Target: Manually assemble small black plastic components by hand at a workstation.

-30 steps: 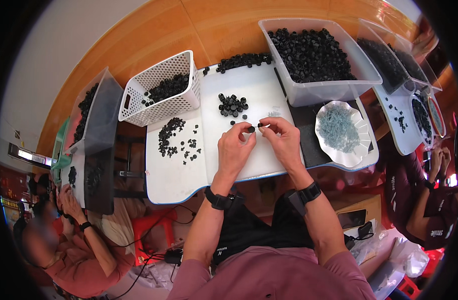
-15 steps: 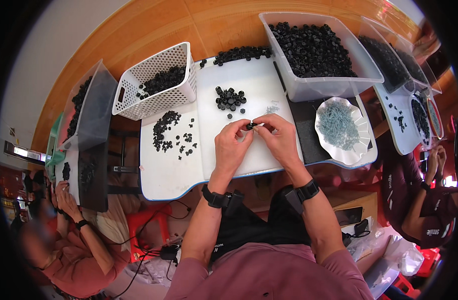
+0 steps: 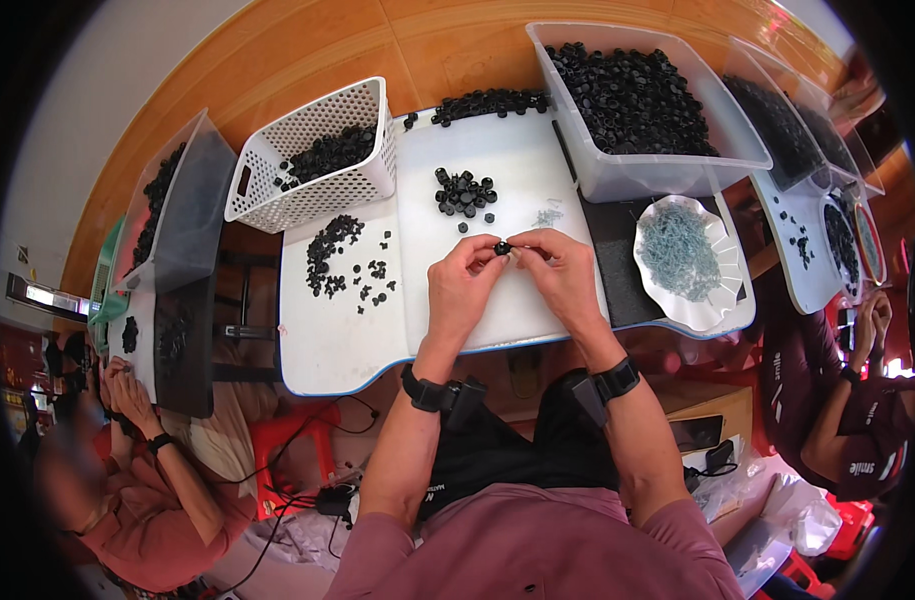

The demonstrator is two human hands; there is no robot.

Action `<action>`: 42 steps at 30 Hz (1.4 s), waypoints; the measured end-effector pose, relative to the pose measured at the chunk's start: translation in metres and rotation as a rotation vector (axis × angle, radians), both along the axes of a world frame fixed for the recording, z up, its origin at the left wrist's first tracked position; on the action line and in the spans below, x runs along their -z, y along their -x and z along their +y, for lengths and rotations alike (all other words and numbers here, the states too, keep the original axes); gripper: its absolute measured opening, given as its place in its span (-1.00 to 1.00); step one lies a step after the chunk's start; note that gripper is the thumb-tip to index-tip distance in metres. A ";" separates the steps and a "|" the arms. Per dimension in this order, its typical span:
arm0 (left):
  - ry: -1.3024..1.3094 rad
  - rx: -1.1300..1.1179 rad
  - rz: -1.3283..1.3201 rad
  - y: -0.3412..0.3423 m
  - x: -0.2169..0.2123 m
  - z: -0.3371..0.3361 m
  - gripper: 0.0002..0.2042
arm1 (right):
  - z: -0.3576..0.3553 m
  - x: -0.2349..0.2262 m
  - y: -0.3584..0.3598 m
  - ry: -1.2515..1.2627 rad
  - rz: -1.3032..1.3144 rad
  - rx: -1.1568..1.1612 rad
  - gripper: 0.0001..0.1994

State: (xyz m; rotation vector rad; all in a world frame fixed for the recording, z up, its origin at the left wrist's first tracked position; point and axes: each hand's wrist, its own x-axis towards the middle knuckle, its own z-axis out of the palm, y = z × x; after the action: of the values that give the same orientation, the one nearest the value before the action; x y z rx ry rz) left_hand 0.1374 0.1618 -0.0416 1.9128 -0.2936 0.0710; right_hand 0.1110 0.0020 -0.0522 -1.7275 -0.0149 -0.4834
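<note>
Where the two forearms come up from the lower edge of the frame, each with a dark band at the wrist, the left hand (image 3: 459, 283) and the right hand (image 3: 562, 275) meet just above the middle of the picture over the white desk (image 3: 337, 345). Both are closed in a pinch on one small black part (image 3: 501, 247), held between their fingertips just above the desk. Left of the hands lies a loose scatter of black pieces (image 3: 342, 262). Just beyond the hands sits a small cluster of black caps (image 3: 464, 192), with a few thin pale metal bits (image 3: 547, 216) to its right. At centre right a white scalloped dish (image 3: 667, 296) holds grey-blue metal springs. Farther up, a white perforated basket (image 3: 312, 190) at upper left holds black parts, and a clear bin (image 3: 632, 175) at upper right is heaped with black caps. Other people's hands work at the left and right edges.
</note>
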 end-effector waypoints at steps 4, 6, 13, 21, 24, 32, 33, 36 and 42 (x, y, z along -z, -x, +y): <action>0.042 0.013 0.020 -0.001 0.002 0.002 -0.72 | 0.000 -0.004 0.001 0.003 0.073 -0.036 -0.86; 0.034 0.022 0.029 -0.002 0.001 0.002 -0.72 | 0.000 -0.004 0.001 -0.006 0.095 -0.033 -0.86; -0.043 0.022 0.045 0.001 -0.007 0.001 -0.72 | -0.001 -0.006 0.001 0.017 0.090 -0.027 -0.87; 0.006 0.054 0.037 -0.001 0.000 0.001 -0.74 | 0.001 -0.003 -0.001 -0.023 0.059 -0.010 -0.86; 0.000 0.063 0.025 0.000 -0.001 0.002 -0.75 | 0.002 -0.006 -0.001 0.014 0.047 -0.002 -0.87; -0.012 0.065 -0.008 0.000 0.004 0.002 -0.77 | 0.003 -0.008 0.001 0.152 -0.058 0.014 -0.91; -0.024 0.067 -0.017 0.000 0.003 0.002 -0.78 | 0.003 -0.007 0.001 0.152 -0.057 0.014 -0.91; -0.038 0.069 -0.029 0.001 0.002 0.002 -0.78 | 0.003 -0.007 0.001 0.199 -0.111 0.017 -0.90; -0.049 0.064 -0.039 0.001 0.004 0.002 -0.78 | 0.005 -0.009 0.003 0.284 -0.165 0.034 -0.89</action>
State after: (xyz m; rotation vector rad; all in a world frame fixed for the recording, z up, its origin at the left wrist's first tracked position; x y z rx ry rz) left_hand 0.1369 0.1643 -0.0453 1.9504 -0.3852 0.0590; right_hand 0.1084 0.0074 -0.0433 -1.9626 -0.1810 -0.6737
